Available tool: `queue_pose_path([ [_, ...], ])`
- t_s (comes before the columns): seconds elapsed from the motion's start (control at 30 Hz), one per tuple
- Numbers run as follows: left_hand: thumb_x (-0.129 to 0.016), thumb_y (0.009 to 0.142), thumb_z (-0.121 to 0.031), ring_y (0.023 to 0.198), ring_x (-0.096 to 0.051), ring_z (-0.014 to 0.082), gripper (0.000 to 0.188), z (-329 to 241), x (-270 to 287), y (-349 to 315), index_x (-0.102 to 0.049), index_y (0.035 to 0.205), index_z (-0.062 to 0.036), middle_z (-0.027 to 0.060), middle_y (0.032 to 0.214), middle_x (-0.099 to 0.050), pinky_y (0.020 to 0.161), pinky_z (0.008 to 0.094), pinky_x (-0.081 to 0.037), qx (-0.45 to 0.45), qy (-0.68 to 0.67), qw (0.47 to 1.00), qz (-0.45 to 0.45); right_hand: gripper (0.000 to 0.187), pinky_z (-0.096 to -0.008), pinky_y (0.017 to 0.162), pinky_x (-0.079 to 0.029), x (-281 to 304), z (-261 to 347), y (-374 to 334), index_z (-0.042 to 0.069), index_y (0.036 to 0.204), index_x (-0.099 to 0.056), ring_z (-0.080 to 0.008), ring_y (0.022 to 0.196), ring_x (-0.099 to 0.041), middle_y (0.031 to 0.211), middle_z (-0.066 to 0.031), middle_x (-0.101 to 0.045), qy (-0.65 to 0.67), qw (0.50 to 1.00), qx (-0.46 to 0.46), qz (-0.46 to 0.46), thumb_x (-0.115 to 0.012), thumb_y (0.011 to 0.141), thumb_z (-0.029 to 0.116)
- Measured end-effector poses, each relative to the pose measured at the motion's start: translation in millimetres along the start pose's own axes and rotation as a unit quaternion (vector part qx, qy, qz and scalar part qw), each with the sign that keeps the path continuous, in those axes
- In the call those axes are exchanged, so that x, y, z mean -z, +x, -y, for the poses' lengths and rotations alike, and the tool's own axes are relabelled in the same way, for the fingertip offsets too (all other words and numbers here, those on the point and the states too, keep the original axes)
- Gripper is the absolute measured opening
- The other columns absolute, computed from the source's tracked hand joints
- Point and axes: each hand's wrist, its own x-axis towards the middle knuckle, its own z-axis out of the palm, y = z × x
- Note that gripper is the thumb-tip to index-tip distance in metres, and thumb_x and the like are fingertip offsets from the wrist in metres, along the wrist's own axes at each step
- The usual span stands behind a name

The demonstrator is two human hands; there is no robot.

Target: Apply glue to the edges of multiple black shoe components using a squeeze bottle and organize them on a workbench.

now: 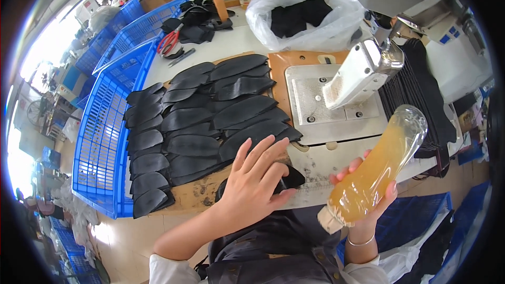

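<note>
My left hand (pixel 256 181) lies over the front edge of the work board with its fingers spread. Below its palm and thumb is a loose black piece (pixel 294 178), partly hidden by the hand. Its fingertips reach the lowest row of overlapping black leaf-shaped pieces (pixel 192 145). In my right hand (pixel 389 194) is a clear plastic bottle (pixel 368 171) with amber liquid inside. The bottle is tilted, its base up to the right and its pale, rough-edged stopper (pixel 331 219) down to the left. My right fingers wrap round its lower half.
A white machine arm (pixel 363 71) rises from a metal plate (pixel 305 94) at the right. Stacked black strips (pixel 421 94) lie beyond it. Red-handled scissors (pixel 169 41), a plastic bag (pixel 263 16) of black pieces and a blue crate (pixel 105 147) surround the board.
</note>
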Motion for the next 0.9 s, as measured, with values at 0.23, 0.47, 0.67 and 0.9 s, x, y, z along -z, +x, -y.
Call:
queue_pose_path([
  [0.23, -0.076, 0.070, -0.014, 0.129, -0.036, 0.0365, 0.023, 10.8, 4.0, -18.0, -0.056, 0.079, -0.0072, 0.0152, 0.135, -0.045, 0.104, 0.0506, -0.029, 0.041, -0.091, 0.993, -0.063, 0.073, -0.0525, 0.082, -0.052, -20.3, -22.4, -9.3, 0.006, 0.127, -0.039, -0.0283, 0.080, -0.060, 0.092, -0.0120, -0.052, -0.021, 0.988, -0.133, 0.073, -0.054, 0.079, 0.059],
  [0.47, -0.072, 0.076, -0.008, 0.099, -0.057, 0.0152, 0.021, 62.2, 80.2, -54.0, -0.052, 0.079, -0.0055, 0.0115, 0.126, -0.054, 0.085, 0.0295, -0.044, 0.257, -0.344, 0.878, -0.212, 0.075, -0.0504, 0.086, -0.050, -29.1, -22.8, -14.8, 0.007, 0.128, -0.036, -0.0284, 0.082, -0.061, 0.094, -0.0138, -0.054, -0.048, 0.989, -0.136, 0.040, -0.054, 0.077, 0.058],
  [0.67, -0.068, 0.081, -0.013, 0.096, -0.056, 0.0112, 0.011, 148.2, 194.5, -87.5, -0.064, 0.085, -0.0040, 0.0073, 0.111, -0.062, 0.085, 0.0245, -0.042, 0.275, -0.227, 0.838, -0.413, 0.074, -0.0499, 0.084, -0.052, -27.7, -18.9, -8.0, 0.007, 0.129, -0.034, -0.0260, 0.081, -0.061, 0.094, -0.0124, -0.052, -0.076, 0.991, -0.101, 0.041, -0.050, 0.081, 0.060],
  [0.9, -0.071, 0.067, -0.015, 0.112, -0.049, 0.0352, 0.014, 265.9, 175.6, -46.8, -0.059, 0.069, -0.0077, 0.0162, 0.114, -0.059, 0.098, 0.0441, -0.034, 0.178, 0.278, 0.848, -0.414, 0.072, -0.0481, 0.080, -0.054, -27.5, -20.2, -7.5, 0.006, 0.133, -0.033, -0.0229, 0.080, -0.059, 0.096, -0.0107, -0.049, -0.063, 0.993, -0.076, 0.059, -0.047, 0.085, 0.057],
])
